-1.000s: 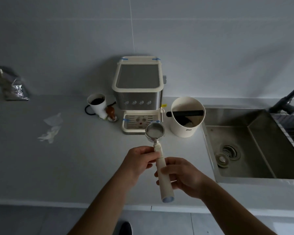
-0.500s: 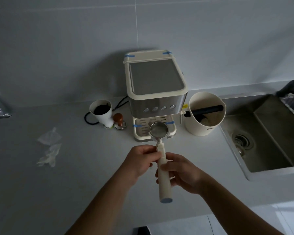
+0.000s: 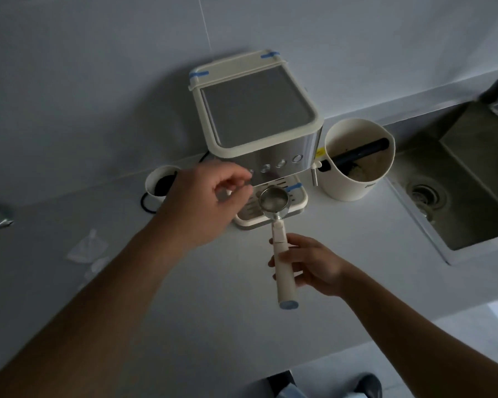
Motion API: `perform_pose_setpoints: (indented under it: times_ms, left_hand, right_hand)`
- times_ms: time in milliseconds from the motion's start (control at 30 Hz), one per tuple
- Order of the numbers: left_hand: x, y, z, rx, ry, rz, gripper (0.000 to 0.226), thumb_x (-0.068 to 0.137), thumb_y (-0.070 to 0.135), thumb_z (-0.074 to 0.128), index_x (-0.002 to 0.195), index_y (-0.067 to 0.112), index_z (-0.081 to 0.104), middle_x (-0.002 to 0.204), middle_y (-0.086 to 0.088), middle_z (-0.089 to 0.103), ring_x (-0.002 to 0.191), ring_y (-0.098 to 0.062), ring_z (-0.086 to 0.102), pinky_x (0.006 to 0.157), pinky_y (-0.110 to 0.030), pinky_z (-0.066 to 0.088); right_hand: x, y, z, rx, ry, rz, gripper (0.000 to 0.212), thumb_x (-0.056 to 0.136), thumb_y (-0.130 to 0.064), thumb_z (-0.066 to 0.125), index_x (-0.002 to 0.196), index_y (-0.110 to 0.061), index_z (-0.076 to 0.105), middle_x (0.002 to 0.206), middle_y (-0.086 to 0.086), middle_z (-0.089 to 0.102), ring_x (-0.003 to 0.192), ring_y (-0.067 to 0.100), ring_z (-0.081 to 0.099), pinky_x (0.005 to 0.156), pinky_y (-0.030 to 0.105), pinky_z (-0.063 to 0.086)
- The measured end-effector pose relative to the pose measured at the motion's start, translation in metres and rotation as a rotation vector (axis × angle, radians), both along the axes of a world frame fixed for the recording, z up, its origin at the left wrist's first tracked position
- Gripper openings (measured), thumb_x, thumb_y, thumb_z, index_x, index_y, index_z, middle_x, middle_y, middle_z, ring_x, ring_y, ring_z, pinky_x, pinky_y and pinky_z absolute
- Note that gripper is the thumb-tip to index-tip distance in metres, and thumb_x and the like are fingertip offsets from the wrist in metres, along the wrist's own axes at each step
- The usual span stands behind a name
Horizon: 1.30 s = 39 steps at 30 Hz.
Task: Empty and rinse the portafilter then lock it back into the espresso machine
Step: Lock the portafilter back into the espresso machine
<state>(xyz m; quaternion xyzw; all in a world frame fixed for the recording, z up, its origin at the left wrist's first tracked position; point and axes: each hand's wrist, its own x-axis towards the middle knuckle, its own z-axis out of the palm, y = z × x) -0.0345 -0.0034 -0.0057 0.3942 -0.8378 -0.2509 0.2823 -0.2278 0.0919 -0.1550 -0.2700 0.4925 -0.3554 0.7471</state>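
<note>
Head view
Portafilter (image 3: pixel 274 200): centre of the frame, basket end over the drip tray (image 3: pixel 298 201) of the espresso machine (image 3: pixel 256 122), cream handle pointing down toward the camera; the basket looks bare metal inside.
Right hand (image 3: pixel 309 264): clamped around the middle of the portafilter handle, just below centre.
Left hand (image 3: pixel 204 202): left of centre, off the portafilter, fingers loosely curled with nothing in them, raised in front of the machine's left side and hiding part of the button row.
Writing: a small dark mark low on the cream bin (image 3: pixel 358 159) and a yellow tag beside the machine, both too small to read.
Blue tape: strips on the machine's top corners and on the drip tray.
Around: white cup (image 3: pixel 158 183) with dark contents left of the machine, partly behind the left hand; the bin with a black bar across it right of the machine; steel sink (image 3: pixel 466 179) at right edge; crumpled clear wrap (image 3: pixel 88 248) on the worktop (image 3: pixel 184 297) at left.
</note>
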Motion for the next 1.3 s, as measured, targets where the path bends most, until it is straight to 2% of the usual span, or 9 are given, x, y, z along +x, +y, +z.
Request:
perform_pose_setpoints:
  times_ms: [100,167,333,467,567,800,933,1033,1300]
  left_hand:
    - [-0.015,-0.02,0.023,-0.239,-0.069,-0.097,0.019,0.084,0.023,0.067,0.098,0.012,0.073,0.087,-0.002,0.071,0.076,-0.009,0.064,0.07,-0.023,0.052]
    - [-0.026,-0.037,0.031,-0.318,-0.121,-0.138,0.021,0.086,0.027,0.064,0.099,0.013,0.072,0.093,-0.003,0.07,0.08,-0.015,0.064,0.071,-0.031,0.053]
    - [-0.056,-0.08,0.028,-0.237,-0.24,-0.215,0.046,0.089,0.047,0.054,0.122,0.017,0.062,0.123,-0.004,0.063,0.109,-0.018,0.06,0.09,-0.043,0.052]
    - [-0.07,-0.099,0.014,-0.158,-0.501,-0.26,0.07,0.083,0.067,0.041,0.143,0.032,0.037,0.156,-0.003,0.033,0.141,-0.024,0.032,0.112,-0.051,0.031]
    - [-0.072,-0.101,0.008,-0.219,-0.522,-0.242,0.073,0.082,0.071,0.037,0.145,0.034,0.033,0.158,-0.003,0.029,0.144,-0.025,0.026,0.114,-0.054,0.025]
    - [-0.073,-0.103,0.005,-0.217,-0.472,-0.21,0.075,0.08,0.071,0.041,0.145,0.033,0.036,0.157,0.0,0.031,0.145,-0.019,0.024,0.115,-0.053,0.022]
    - [-0.072,-0.102,0.006,-0.206,-0.463,-0.204,0.073,0.081,0.068,0.045,0.144,0.034,0.037,0.157,0.002,0.031,0.144,-0.016,0.025,0.115,-0.053,0.022]
    - [-0.073,-0.101,0.006,-0.214,-0.45,-0.199,0.071,0.081,0.066,0.047,0.144,0.033,0.039,0.157,0.002,0.032,0.143,-0.016,0.026,0.115,-0.052,0.023]
    - [-0.073,-0.1,0.005,-0.199,-0.42,-0.184,0.071,0.079,0.067,0.048,0.142,0.035,0.041,0.156,0.004,0.034,0.142,-0.013,0.029,0.116,-0.047,0.023]
  right_hand:
    - [0.003,-0.008,-0.009,0.002,-0.003,-0.032,0.056,0.076,-0.019,0.068,0.129,-0.022,0.05,0.096,0.01,0.075,0.089,0.03,0.071,0.079,0.046,0.059]
    - [0.006,-0.014,-0.013,0.003,-0.004,-0.064,0.057,0.075,-0.02,0.069,0.129,-0.022,0.05,0.099,0.012,0.074,0.095,0.032,0.069,0.084,0.05,0.058]
    - [0.013,-0.029,-0.012,-0.031,-0.047,-0.109,0.056,0.076,-0.019,0.068,0.128,-0.025,0.049,0.105,0.014,0.073,0.102,0.037,0.066,0.086,0.054,0.056]
    - [0.017,-0.039,-0.009,-0.051,-0.082,-0.141,0.054,0.075,-0.017,0.067,0.126,-0.024,0.05,0.108,0.012,0.071,0.101,0.035,0.065,0.081,0.05,0.058]
    - [0.019,-0.045,-0.008,-0.058,-0.089,-0.148,0.055,0.073,-0.018,0.067,0.125,-0.023,0.051,0.106,0.011,0.071,0.099,0.034,0.065,0.075,0.046,0.059]
    - [0.017,-0.054,-0.01,-0.061,-0.099,-0.135,0.057,0.074,-0.017,0.067,0.128,-0.02,0.05,0.102,0.011,0.069,0.097,0.032,0.064,0.08,0.049,0.057]
    - [0.015,-0.059,-0.011,-0.087,-0.123,-0.138,0.049,0.081,-0.012,0.065,0.127,-0.025,0.052,0.105,0.012,0.067,0.093,0.029,0.066,0.076,0.045,0.058]
    - [0.017,-0.063,-0.011,-0.084,-0.16,-0.165,0.051,0.076,-0.014,0.066,0.124,-0.028,0.055,0.108,0.013,0.064,0.091,0.027,0.067,0.072,0.042,0.058]
    - [0.035,-0.081,-0.011,-0.097,-0.177,-0.287,0.058,0.071,-0.015,0.07,0.127,-0.023,0.057,0.121,0.016,0.057,0.111,0.039,0.058,0.08,0.049,0.057]
